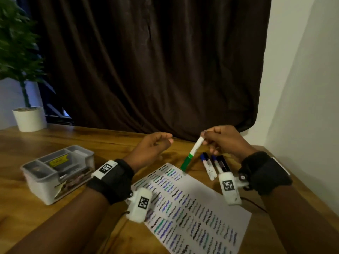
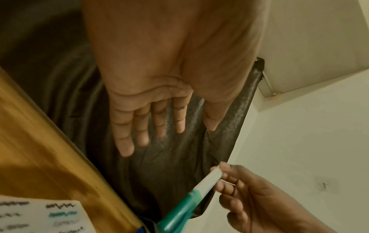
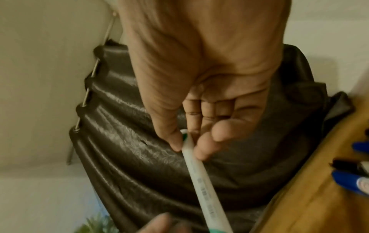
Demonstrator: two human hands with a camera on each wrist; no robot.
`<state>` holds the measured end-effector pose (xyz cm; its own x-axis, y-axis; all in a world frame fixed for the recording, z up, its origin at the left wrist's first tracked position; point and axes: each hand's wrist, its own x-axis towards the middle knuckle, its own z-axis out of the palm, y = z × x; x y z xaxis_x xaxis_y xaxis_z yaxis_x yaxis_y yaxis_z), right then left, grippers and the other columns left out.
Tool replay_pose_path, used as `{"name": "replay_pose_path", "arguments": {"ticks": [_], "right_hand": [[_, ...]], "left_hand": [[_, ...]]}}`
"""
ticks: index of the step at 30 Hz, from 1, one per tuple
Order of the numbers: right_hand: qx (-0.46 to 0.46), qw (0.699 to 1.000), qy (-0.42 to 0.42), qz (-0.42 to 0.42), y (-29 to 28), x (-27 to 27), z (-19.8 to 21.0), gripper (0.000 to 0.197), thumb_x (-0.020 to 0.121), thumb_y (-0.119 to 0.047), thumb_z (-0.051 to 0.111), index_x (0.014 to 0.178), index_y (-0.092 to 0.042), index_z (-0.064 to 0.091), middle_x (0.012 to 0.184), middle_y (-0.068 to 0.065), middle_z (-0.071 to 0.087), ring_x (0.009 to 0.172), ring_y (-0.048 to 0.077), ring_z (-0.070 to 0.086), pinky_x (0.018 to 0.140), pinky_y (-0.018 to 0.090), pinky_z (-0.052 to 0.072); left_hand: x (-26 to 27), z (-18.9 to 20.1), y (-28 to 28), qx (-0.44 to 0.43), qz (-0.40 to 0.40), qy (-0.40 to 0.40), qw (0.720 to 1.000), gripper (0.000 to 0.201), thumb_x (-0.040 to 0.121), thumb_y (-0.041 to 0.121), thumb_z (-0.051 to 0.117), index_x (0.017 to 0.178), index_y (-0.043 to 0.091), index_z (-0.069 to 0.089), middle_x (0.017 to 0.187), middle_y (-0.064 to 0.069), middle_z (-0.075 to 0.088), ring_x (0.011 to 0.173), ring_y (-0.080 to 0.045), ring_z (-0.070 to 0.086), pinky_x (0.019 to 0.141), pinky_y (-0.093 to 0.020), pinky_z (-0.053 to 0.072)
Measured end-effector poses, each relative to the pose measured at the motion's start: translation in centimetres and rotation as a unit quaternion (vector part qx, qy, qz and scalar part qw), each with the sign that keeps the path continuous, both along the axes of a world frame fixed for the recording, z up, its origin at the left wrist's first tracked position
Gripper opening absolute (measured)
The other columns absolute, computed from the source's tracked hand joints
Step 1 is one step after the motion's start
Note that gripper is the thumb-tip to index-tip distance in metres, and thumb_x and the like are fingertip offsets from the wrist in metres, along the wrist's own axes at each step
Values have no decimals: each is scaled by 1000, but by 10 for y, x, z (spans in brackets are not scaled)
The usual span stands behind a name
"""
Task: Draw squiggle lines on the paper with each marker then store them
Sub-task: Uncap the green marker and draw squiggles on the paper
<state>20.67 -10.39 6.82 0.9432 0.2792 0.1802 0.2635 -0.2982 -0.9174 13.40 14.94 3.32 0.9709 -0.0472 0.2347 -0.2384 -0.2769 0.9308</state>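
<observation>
My right hand (image 1: 220, 142) pinches the rear end of a green marker (image 1: 194, 149) between thumb and fingers (image 3: 201, 151). The marker (image 3: 203, 184) slants down and left, green cap on, its capped end just above the far corner of the paper (image 1: 192, 208). Many squiggle lines in black, blue and green cover the paper. My left hand (image 1: 156, 145) hovers left of the marker, a short gap away, holding nothing; its fingers (image 2: 159, 123) look straight in the left wrist view. That view also shows the marker (image 2: 199, 189) and the right hand (image 2: 259, 205).
Capped blue markers (image 1: 207, 165) and a black marker (image 1: 222, 164) lie on the wooden table (image 1: 91, 142) right of the paper, under my right wrist. A grey compartment organizer (image 1: 56, 173) stands at the left. A potted plant (image 1: 29, 118) is at the back left, a dark curtain behind.
</observation>
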Motion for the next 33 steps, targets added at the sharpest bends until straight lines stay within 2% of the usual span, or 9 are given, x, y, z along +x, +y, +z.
{"name": "replay_pose_path", "arguments": {"ticks": [2,4,8,15,18,21,27,31,33], "right_hand": [[69,998,-9,9,0,-6,1,20,98,-21,66,100,-3,73,82,12,73,51,14,60,47,23,49],[104,994,-27,1,0,-8,-1,21,100,-21,63,104,-3,72,81,11,74,52,15,60,49,25,49],[152,987,-46,-3,-6,-5,-14,23,102,-23,59,112,-7,72,81,7,74,56,14,61,52,24,49],[203,979,-12,22,-4,-5,-26,18,102,-26,58,107,-15,72,78,2,70,57,14,56,51,25,45],[187,981,-3,56,3,-8,-28,22,101,-28,59,107,-11,72,76,0,69,57,15,54,53,27,45],[135,987,1,82,12,-14,-35,36,99,-28,63,112,5,67,74,2,68,55,14,55,52,28,43],[114,989,-6,99,14,-17,-37,19,100,-28,63,93,-12,71,72,4,63,56,14,55,54,28,44],[113,990,-6,88,18,-18,-36,36,100,-31,61,105,4,67,71,2,61,55,13,56,52,27,45],[114,990,-4,87,18,-18,-36,33,101,-30,59,103,2,66,70,1,61,55,13,55,51,26,45]], "left_hand": [[12,-1,-20,-47,-41,46,997,28,100,34,57,121,19,67,119,-4,71,98,-22,71,82,-43,61],[24,-2,-37,-62,-84,59,993,33,103,36,51,115,11,70,110,-11,74,81,-23,68,67,-36,59],[42,-7,-54,-41,-124,35,991,33,105,32,49,115,10,71,82,-6,68,59,-15,51,51,-27,41],[39,-17,-56,-42,-172,13,984,29,108,22,41,107,11,67,66,-2,41,48,-8,31,44,-21,27],[34,-18,-52,-46,-179,6,983,27,108,25,39,101,14,62,65,1,34,45,-6,26,42,-18,25],[29,-18,-51,-36,-179,-2,983,26,108,27,37,103,13,58,62,3,33,46,-9,22,42,-19,22],[25,-17,-50,-32,-192,34,980,26,108,30,38,111,15,59,62,1,33,44,-8,22,40,-19,23],[26,-16,-49,-37,-193,44,979,25,108,35,39,109,21,60,61,1,29,43,-10,19,41,-17,21],[27,-17,-49,-32,-192,41,980,26,107,37,40,111,21,60,60,0,27,44,-11,17,41,-17,19]]}}
